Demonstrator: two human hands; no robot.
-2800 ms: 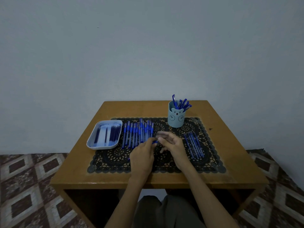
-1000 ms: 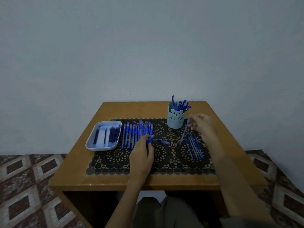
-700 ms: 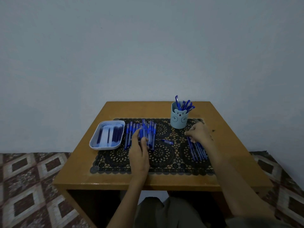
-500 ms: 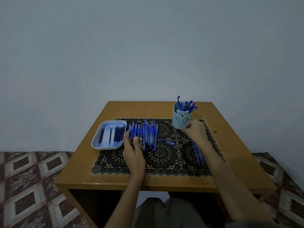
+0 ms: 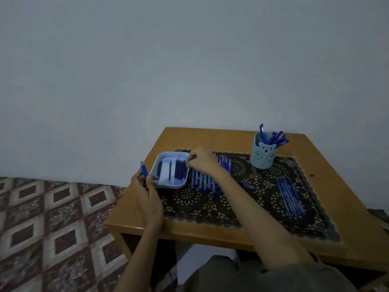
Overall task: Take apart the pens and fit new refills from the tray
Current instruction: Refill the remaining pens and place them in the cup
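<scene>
Reaching over a small wooden table [image 5: 347, 207], a person's two bare hands meet at a pale blue tray [image 5: 170, 187], as seen from the head camera looking down. The tray sits at the left end of a dark lace mat [image 5: 231, 205] and holds dark blue refills [image 5: 181, 168] lying side by side.

The left hand [image 5: 147, 194] is just left of the tray, with thumb and fingers curled around the lower end of a blue pen [image 5: 144, 169], which stands nearly upright above the fist.

The right hand [image 5: 202, 161] crosses over from the right, with its fingers bent and bunched together, tips down at the tray's far right corner. Whether they pinch a refill cannot be told.

Just right of the tray, a row of blue pens [image 5: 202, 182] lies on the mat, partly under the right forearm. A short blue pen piece [image 5: 249, 185] lies alone near the mat's middle. Farther right lies a bundle of thin blue rods [image 5: 291, 198]. A light blue bear-faced cup [image 5: 263, 157] stands at the back of the mat, with pens [image 5: 273, 137] sticking out of it.
</scene>
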